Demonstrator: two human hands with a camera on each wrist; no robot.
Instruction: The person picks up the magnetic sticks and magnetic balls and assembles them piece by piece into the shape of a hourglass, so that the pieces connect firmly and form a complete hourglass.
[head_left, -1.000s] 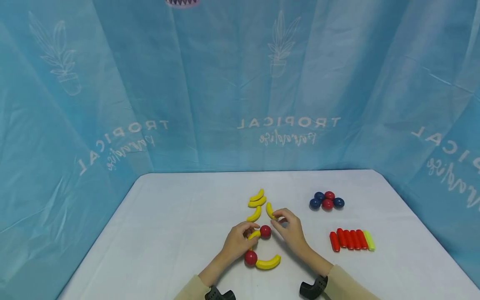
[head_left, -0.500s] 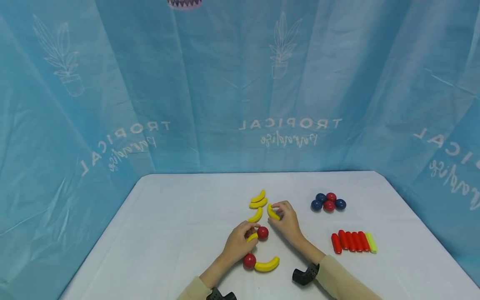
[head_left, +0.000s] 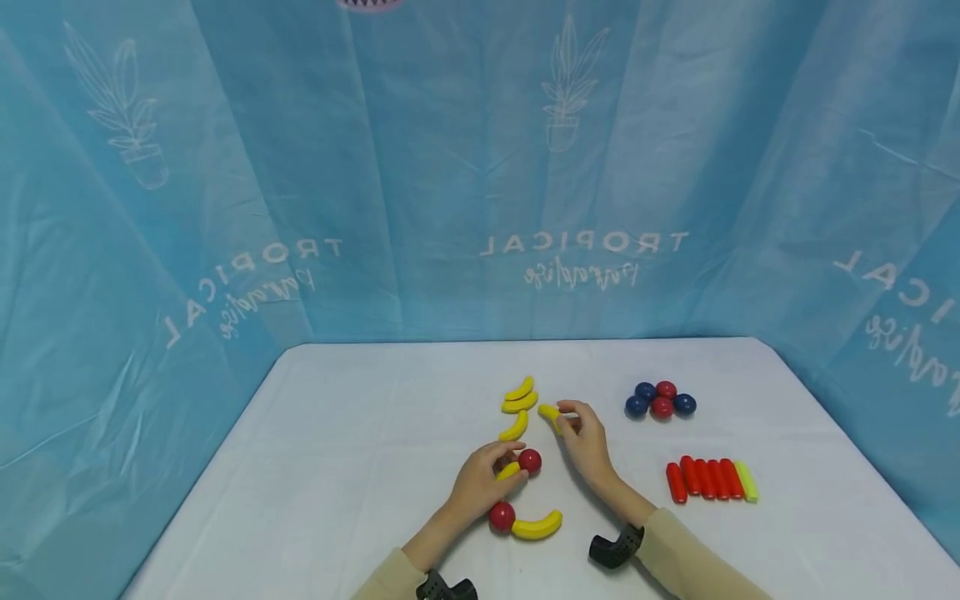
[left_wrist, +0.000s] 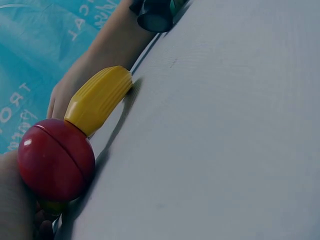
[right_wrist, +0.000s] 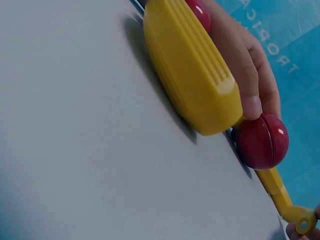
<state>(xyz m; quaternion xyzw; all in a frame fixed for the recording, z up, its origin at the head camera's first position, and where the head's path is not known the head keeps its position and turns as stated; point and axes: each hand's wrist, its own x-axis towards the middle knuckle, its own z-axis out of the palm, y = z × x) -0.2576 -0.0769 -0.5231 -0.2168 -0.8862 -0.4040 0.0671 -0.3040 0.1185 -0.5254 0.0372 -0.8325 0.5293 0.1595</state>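
In the head view my left hand grips a curved yellow rod whose end meets a red ball. Farther off, my right hand pinches another curved yellow rod, and its fingertips cover that rod's near end. A second red ball lies by my left wrist, touching a yellow rod to its right. That ball and rod loom large in the left wrist view. The right wrist view has my right fingertips at its lower corner, on a rod's holed end.
Loose yellow rods lie beyond my hands. To the right sit a cluster of dark blue and red balls and a row of red sticks with one lime stick. Blue curtain borders the white table.
My right hand has moved a little farther off, and the yellow rod it pinches has turned to lie more slanted. My left hand stays almost in place on its rod.
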